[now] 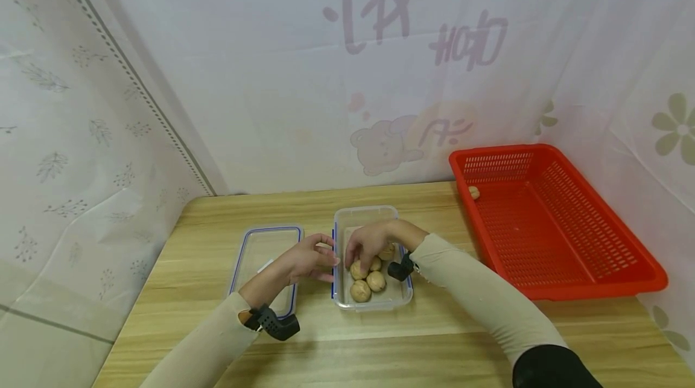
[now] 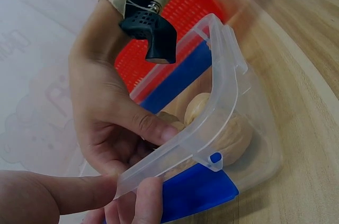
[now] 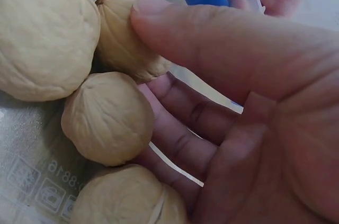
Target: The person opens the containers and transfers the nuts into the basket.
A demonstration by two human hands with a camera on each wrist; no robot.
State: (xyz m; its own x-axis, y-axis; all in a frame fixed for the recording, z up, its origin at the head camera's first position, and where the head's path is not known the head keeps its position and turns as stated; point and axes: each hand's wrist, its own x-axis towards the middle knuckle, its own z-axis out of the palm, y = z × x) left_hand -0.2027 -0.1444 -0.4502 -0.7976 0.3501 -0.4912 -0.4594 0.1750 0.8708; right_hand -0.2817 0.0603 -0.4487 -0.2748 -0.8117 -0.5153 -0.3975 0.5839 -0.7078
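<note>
A clear plastic box [image 1: 380, 302] with blue side latches stands at the middle of the table. Several walnuts [image 1: 361, 291] lie in its near half. My right hand [image 1: 371, 241] reaches down into the box and holds a walnut [image 3: 124, 36] between thumb and fingers, with other walnuts close against it. At the box's left rim is my left hand [image 1: 312, 260]. In the left wrist view its thumb and a finger pinch that rim [image 2: 159, 160], just by a blue latch [image 2: 198, 192].
A clear lid [image 1: 274, 232] with a blue seal lies left of the box, partly under my left arm. The red plastic basket [image 1: 543, 243] stands at the right, with one walnut [image 1: 474, 192] in its far left corner. Patterned cloth hangs behind the table [image 1: 358, 358].
</note>
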